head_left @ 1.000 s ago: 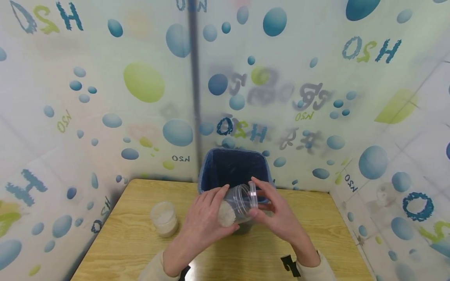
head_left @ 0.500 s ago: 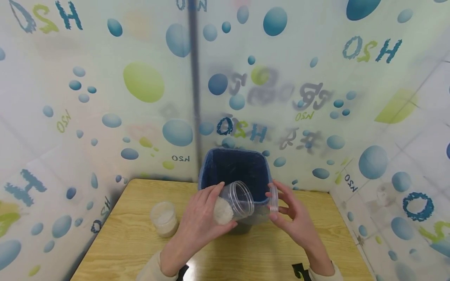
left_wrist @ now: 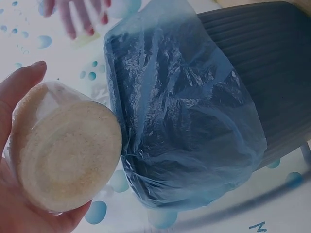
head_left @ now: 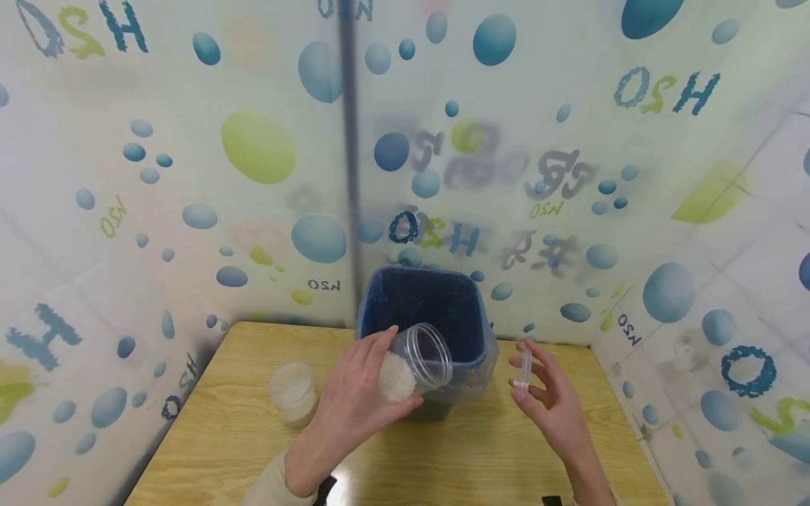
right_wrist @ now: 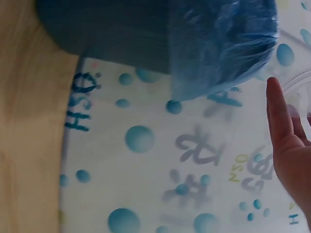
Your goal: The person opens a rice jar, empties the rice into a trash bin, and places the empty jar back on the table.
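My left hand (head_left: pixel 351 393) grips a clear plastic jar (head_left: pixel 418 362) with rice-like white grains (head_left: pixel 396 377) at its bottom. The jar lies tilted, its uncapped mouth facing right, in front of the near rim of a blue bin (head_left: pixel 420 281) with a plastic liner. Seen from the left wrist, the jar's base (left_wrist: pixel 73 155) is covered inside by pale grains. My right hand (head_left: pixel 553 400) pinches a clear round lid (head_left: pixel 526 365) between thumb and fingers, to the right of the bin. In the right wrist view only part of that lid (right_wrist: pixel 299 87) shows at the edge.
A second clear tub (head_left: pixel 294 395) with white contents stands on the wooden table (head_left: pixel 253 457), left of my left hand. Bin liner (left_wrist: pixel 194 111) hangs over the bin's outside. A patterned curtain (head_left: pixel 266 211) rises behind the table and along both sides.
My right hand has pulled the lid off the jar and carried it to the right. The jar in my left hand has shifted slightly left, its mouth now uncovered.
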Available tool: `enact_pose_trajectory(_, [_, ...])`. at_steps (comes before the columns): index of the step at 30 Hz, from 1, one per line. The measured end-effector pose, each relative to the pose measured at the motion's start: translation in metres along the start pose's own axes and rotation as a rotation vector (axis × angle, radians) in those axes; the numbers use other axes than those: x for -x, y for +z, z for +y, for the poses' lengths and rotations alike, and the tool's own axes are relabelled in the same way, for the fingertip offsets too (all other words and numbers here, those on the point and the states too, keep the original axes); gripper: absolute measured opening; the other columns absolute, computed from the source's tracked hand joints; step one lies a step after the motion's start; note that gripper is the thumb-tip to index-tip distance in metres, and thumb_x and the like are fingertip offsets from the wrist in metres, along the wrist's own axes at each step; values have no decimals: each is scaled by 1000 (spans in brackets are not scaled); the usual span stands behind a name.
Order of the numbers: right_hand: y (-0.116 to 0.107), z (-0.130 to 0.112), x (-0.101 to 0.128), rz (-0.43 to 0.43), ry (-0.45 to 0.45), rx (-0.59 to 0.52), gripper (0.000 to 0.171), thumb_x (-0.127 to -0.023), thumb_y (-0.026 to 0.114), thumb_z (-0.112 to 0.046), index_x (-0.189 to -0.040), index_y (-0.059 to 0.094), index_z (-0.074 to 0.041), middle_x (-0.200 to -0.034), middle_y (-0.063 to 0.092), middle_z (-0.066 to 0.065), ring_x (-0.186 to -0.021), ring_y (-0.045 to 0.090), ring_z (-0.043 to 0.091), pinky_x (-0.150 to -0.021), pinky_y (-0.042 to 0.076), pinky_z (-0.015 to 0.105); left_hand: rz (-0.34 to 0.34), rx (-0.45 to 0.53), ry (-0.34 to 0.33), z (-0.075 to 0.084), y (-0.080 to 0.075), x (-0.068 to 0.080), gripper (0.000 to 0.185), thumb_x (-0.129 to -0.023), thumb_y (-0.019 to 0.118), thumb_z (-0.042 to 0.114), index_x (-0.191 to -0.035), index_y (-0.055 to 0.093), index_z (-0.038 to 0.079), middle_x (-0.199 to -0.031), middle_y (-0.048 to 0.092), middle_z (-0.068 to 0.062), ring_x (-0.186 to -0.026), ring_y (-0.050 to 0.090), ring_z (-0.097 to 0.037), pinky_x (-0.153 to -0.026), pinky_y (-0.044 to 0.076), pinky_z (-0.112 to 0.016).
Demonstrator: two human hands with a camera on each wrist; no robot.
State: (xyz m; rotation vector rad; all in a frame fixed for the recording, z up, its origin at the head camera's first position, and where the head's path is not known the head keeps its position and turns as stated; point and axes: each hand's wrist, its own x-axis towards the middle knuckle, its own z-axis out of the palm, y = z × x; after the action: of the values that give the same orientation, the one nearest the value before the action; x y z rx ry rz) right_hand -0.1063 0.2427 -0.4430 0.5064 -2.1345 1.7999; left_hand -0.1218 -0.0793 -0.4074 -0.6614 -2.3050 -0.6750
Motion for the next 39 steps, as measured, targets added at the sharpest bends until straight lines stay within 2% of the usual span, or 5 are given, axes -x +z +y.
enact_pose_trajectory(10, [-14,52,21,118,308,200,65,-100,70,-13,-158,41,-9,-151,47,12,-118,59,4,-84,57,22,21,9,17,-4,1,2,108,-57,99,50,-145,52,8,-126,66,-13,-111,65,-32,-89,56,-50])
enact_pose_trajectory(16, [-19,82,28,72,471,317,75,-100,70,-36,-161,35,-10,-154,43,17,-127,58,30,-86,55,29,23,16,13,-6,1,4,110,-57,99,50,-146,51,8,-127,66,-13,-111,65,-33,-90,56,-51])
enact_pose_trajectory(22, [-21,111,30,1,637,396,91,-98,66,-54,-159,29,3,-155,38,33,-126,59,44,-90,58,48,59,20,32,-9,2,4,109,-55,100,49,-144,53,7,-126,67,-14,-108,66,-33,-88,56,-51])
enact_pose_trajectory(29, [-15,142,32,-102,626,676,87,-97,68,-49,-153,37,10,-146,36,46,-123,53,60,-97,47,68,104,22,59,-13,5,5,107,-53,100,48,-140,56,4,-125,67,-14,-106,66,-33,-85,56,-50])
enact_pose_trajectory(39, [-2,145,30,-191,653,927,83,-89,78,-43,-144,48,11,-130,50,39,-111,56,59,-84,51,69,113,21,61,-15,5,7,108,-53,101,48,-140,56,5,-124,67,-13,-105,66,-32,-85,56,-50])
